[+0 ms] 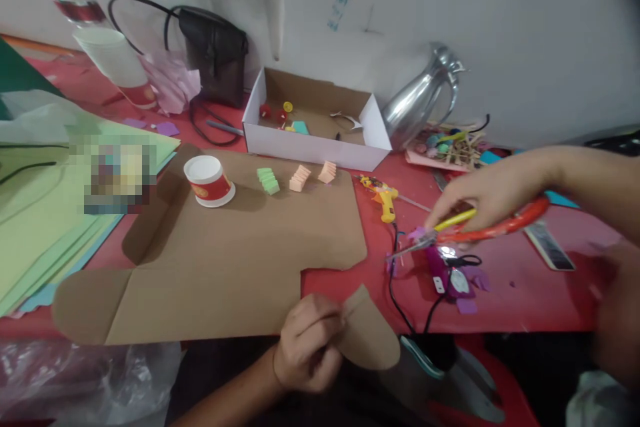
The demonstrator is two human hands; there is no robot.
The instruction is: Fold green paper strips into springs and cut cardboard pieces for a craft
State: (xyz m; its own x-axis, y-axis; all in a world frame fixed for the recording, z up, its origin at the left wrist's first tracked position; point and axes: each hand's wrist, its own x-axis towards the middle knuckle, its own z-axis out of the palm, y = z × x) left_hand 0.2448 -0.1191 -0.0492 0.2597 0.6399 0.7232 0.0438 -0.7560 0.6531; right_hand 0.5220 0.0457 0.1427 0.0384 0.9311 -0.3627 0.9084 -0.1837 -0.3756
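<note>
1. A rounded cardboard flap (367, 333) is pinched by the clenched fingers of the left hand (307, 350) at the near edge of the bench (525, 300).
2. The flat cardboard (225, 260) is spread across the red bench, left of the flap.
3. Scissors (475, 230) with red and yellow handles are gripped by the fingers of the right hand (487, 190), blades pointed left above a purple glue gun (445, 277).
4. A yellow glue gun (384, 199) lies just beyond.
5. A cup (209, 180) and three folded paper pieces (297, 178) are set on the cardboard's far part.
6. A white box (315, 123) and a metal jug (423, 103) are seen by the wall.
</note>
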